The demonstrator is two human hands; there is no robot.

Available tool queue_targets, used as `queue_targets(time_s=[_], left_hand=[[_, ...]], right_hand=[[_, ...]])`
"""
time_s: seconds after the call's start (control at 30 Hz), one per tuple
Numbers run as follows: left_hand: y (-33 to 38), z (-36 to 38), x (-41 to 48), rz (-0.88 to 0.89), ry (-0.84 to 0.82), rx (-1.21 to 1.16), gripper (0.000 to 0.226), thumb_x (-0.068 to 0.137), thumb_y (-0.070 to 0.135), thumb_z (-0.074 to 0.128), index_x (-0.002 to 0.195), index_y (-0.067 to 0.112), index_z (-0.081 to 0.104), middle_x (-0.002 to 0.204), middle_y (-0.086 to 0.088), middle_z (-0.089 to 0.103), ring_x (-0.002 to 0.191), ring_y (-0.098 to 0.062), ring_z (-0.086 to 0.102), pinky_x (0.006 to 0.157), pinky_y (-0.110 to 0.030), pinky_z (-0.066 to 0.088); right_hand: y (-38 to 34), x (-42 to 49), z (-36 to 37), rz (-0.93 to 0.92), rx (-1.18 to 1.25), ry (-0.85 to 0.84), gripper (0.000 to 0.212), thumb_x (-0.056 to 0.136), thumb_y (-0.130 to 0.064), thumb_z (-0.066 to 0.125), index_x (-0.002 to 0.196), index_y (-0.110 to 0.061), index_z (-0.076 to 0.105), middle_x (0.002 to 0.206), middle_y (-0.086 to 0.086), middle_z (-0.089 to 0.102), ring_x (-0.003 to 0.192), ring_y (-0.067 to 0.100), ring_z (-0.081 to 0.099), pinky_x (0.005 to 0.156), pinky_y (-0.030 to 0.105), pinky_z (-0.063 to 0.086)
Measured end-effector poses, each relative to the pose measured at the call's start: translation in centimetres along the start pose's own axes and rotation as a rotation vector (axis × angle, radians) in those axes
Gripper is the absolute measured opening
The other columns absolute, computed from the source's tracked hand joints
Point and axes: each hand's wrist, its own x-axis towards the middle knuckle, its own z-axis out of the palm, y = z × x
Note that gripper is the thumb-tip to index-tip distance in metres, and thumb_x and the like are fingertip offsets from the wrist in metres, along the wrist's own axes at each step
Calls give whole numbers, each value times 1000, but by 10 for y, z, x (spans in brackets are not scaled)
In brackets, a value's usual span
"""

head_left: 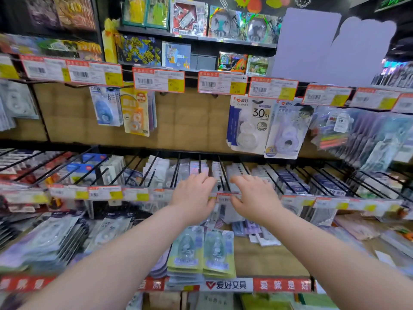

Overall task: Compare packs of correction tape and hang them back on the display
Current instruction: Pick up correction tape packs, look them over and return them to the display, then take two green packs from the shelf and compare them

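Reaching left hand [193, 193] and right hand [254, 195] over the middle peg row's [134, 194] front edge, fingers loosely spread and seemingly empty, you hold no correction tape packs [156, 170]; all hang there, so comparing looks either unstarted or finished.

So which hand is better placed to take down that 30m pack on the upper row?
Right, probably. The right hand sits almost directly below the 30m pack, with loose fingers and nothing held; the left hand is farther to the left, so it would reach across.

Orange-bordered white price tags [159, 82], yellow patches
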Motion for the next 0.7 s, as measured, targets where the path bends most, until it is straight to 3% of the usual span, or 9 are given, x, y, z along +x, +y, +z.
queue_targets(time_s=[0.37,0.7], left_hand=[[-39,44,-85,-101,-282,1,42,95,37,44,133,20,40,132,0,44,122,-22,43,94,-36,43],[-59,89,-106,-163,-399,-44,46,91,40,47,133,20,45,132,-2,49,122,-23,47,95,-39,45]], right_hand=[[-33,-52,64,70,22,-259,49,95,-39,42,141,-24,35,137,2,47,128,25,41,102,38,33],[-17,-56,115,121,40,-429,48,93,-39,45,138,-24,39,139,2,47,127,25,44,98,35,38]])
